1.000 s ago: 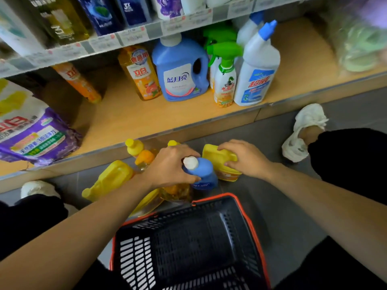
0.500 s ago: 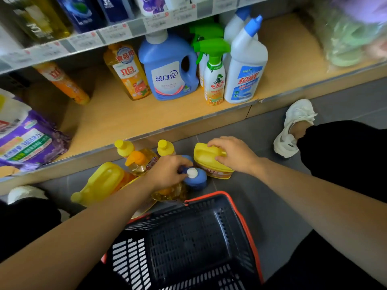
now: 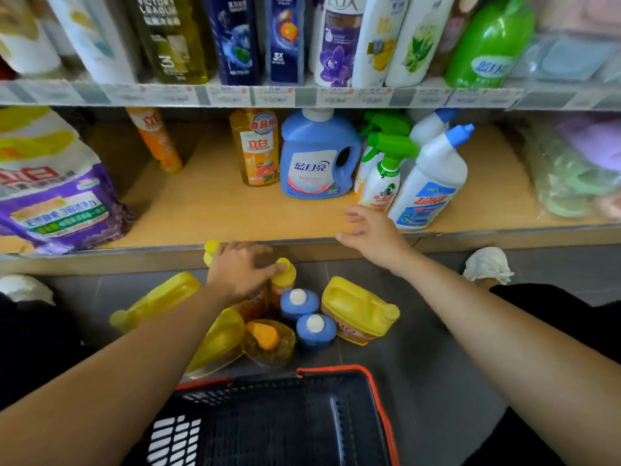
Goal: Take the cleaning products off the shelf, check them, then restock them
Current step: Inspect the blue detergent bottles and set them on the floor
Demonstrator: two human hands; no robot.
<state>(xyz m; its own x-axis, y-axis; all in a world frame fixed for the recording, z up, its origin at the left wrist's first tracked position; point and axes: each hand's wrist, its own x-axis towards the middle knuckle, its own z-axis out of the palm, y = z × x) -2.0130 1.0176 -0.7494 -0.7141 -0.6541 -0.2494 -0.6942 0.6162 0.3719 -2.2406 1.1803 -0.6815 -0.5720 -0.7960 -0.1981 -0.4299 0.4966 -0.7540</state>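
White spray bottle (image 3: 383, 186), upright on the shelf (image 3: 235, 210), stands just beyond our empty, spread right hand (image 3: 376, 235); our left hand (image 3: 237, 270) clasps a floor-standing amber bottle (image 3: 255, 306).

Below and left of the blue jug (image 3: 319, 159), the left hand (image 3: 238, 269) covers the top of an amber bottle (image 3: 253, 306); whether its fingers (image 3: 268, 271) grip it cannot be told; above the jug the price labels (image 3: 274, 95) are blurred past reading, and the upper bottles (image 3: 336, 38) are cut off by the top edge; right of the jug a second spray bottle (image 3: 386, 124) is half hidden behind the front spray bottle (image 3: 383, 183); further right the soft packs (image 3: 578, 169) are a blur; far left the purple bag (image 3: 50, 196) runs off the edge; below, the basket (image 3: 336, 368) is cut by the bottom edge.
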